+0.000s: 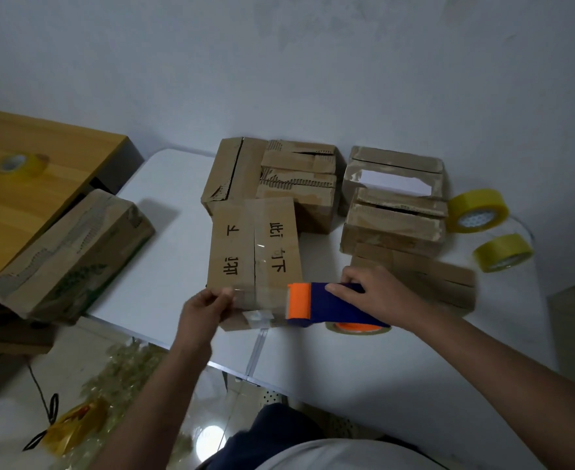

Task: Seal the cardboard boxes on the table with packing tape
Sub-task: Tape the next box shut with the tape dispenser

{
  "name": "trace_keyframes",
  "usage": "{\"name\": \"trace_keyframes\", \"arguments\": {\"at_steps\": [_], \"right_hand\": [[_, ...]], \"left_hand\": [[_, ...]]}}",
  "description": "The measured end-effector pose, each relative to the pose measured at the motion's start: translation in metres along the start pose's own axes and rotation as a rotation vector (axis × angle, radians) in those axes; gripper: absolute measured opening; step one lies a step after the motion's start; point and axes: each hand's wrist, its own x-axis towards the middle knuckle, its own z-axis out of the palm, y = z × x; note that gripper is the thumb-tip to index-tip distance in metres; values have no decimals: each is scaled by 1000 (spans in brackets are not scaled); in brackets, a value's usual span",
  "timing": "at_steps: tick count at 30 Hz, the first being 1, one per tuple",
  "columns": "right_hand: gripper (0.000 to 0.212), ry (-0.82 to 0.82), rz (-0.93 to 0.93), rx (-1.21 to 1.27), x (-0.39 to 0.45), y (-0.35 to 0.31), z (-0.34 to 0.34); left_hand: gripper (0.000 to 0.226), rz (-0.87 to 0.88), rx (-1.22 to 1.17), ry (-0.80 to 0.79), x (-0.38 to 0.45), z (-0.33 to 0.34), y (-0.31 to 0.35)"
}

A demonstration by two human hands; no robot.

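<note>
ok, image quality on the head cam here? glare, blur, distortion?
Head view: dim, cool light; wide-angle bending at the table edges; glare streaks on the clear tape over the lettered box; a bright lamp reflection on the glossy floor; left hand slightly motion-blurred, right hand on the tape dispenser sharper; corners soft.

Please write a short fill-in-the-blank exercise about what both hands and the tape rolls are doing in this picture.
1. The right hand grips the blue and ____ tape dispenser.
2. The left hand holds the near edge of the box with ____ writing on top.
3. ____ yellow tape rolls lie at the table's right end.
4. Another yellow roll sits on the ____ desk at left.

Missing words: orange; black; Two; wooden
</note>
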Motion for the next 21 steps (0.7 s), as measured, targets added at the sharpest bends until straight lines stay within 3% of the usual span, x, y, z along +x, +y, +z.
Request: {"name": "trace_keyframes", "arguments": {"at_steps": [3, 8, 13, 21], "right_hand": [[36, -27, 24, -38, 2, 13, -9], [41, -1, 32, -98, 12, 13, -13], [45, 67, 28, -171, 15, 8, -9], [40, 56, 4, -136, 11, 9, -8]], "left_hand": [[18, -26, 16, 95, 8, -33, -12], [23, -94, -4, 77, 6, -33, -24], [20, 2, -23, 230, 4, -25, -27], [14, 68, -1, 294, 9, -36, -22]]}}
